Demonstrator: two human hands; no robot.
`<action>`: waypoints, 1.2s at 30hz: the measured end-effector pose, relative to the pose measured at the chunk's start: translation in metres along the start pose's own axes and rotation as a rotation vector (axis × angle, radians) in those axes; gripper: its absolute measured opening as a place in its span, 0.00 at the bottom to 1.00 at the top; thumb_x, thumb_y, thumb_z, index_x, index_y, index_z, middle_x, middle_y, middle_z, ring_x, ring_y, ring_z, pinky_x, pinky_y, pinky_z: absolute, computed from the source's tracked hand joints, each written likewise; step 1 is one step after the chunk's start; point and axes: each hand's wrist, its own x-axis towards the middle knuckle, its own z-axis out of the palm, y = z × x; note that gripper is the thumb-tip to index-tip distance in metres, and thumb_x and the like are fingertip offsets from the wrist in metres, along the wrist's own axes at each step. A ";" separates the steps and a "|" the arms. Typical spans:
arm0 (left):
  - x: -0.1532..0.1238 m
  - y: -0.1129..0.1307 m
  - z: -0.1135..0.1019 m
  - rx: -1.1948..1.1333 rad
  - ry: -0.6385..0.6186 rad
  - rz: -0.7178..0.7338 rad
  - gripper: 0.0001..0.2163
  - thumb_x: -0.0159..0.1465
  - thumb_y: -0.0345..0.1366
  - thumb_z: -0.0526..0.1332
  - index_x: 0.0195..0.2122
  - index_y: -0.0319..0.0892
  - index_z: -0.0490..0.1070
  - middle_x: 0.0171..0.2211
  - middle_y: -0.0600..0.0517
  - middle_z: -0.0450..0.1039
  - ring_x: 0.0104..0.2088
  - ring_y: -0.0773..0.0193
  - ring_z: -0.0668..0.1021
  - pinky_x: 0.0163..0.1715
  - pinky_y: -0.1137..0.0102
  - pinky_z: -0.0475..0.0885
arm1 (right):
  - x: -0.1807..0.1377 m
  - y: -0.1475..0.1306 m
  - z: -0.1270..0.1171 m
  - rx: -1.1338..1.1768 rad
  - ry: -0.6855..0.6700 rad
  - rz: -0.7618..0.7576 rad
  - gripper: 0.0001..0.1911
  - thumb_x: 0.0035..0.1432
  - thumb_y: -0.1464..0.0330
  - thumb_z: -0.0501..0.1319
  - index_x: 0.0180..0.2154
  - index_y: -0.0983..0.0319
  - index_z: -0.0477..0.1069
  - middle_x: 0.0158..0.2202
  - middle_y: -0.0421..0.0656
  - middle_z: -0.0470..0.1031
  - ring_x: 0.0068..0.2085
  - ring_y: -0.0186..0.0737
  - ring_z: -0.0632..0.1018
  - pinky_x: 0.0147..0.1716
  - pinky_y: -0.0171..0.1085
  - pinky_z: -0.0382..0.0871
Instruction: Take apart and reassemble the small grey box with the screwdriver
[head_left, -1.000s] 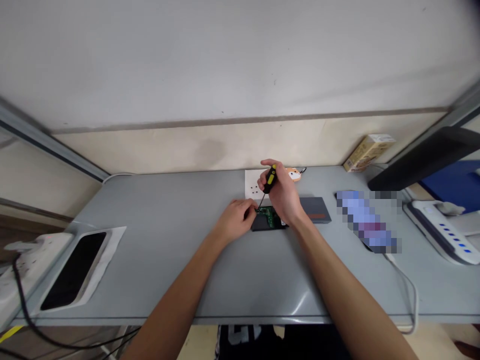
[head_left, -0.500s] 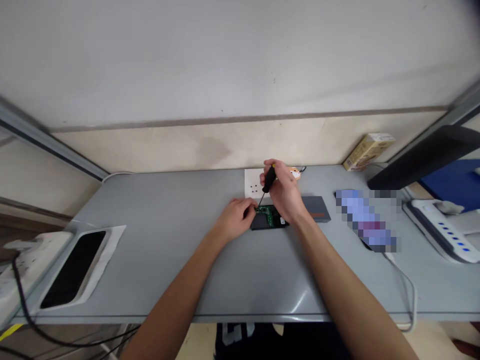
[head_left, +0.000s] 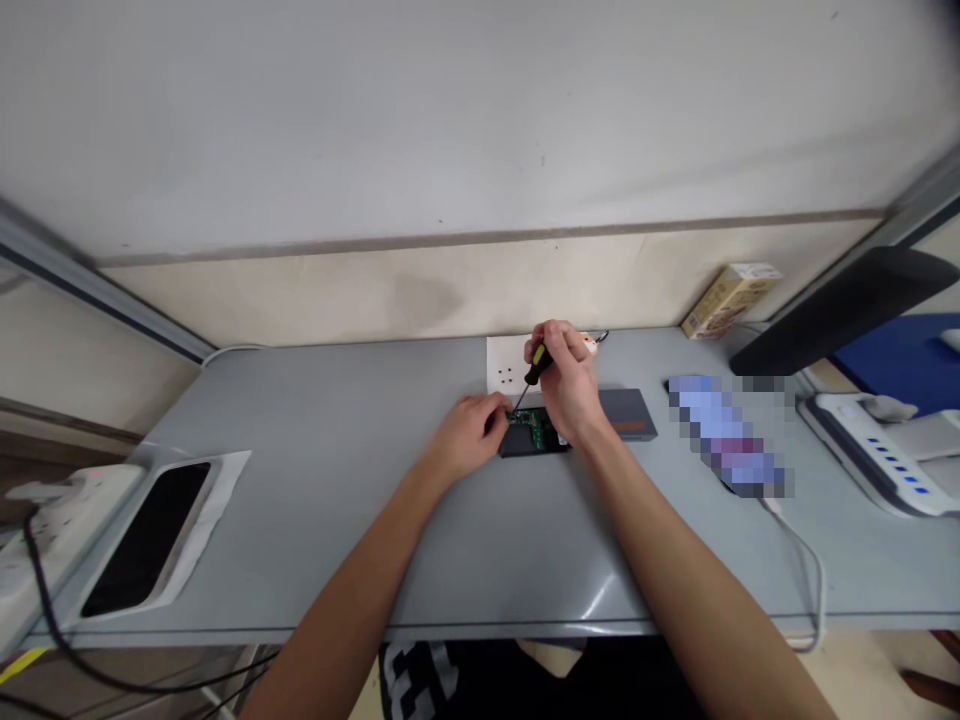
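Observation:
A small black device with a green circuit board [head_left: 531, 430] lies open on the grey table [head_left: 300, 440]. My right hand [head_left: 568, 385] grips a screwdriver with a black and yellow handle [head_left: 535, 366], its thin tip pointing down at the board's left end. My left hand [head_left: 471, 430] rests closed against the left edge of the device, its fingertips pinched there.
A white paper with several dark dots [head_left: 504, 366] lies behind the device, a grey cover plate [head_left: 628, 414] to its right. A phone on a white sheet [head_left: 146, 535] sits far left, a cardboard box [head_left: 729, 296] back right, a white power strip [head_left: 870, 452] far right.
The screwdriver handle has turned in my right hand's fingers, its yellow stripe showing, hiding, then showing again. Both hands stay at the board.

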 end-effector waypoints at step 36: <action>0.001 0.001 0.000 0.015 -0.010 0.008 0.09 0.68 0.28 0.54 0.41 0.45 0.74 0.37 0.52 0.79 0.39 0.60 0.78 0.48 0.62 0.71 | -0.001 -0.001 -0.004 -0.013 -0.063 0.069 0.27 0.53 0.52 0.72 0.31 0.57 0.56 0.33 0.35 0.70 0.25 0.29 0.71 0.26 0.33 0.67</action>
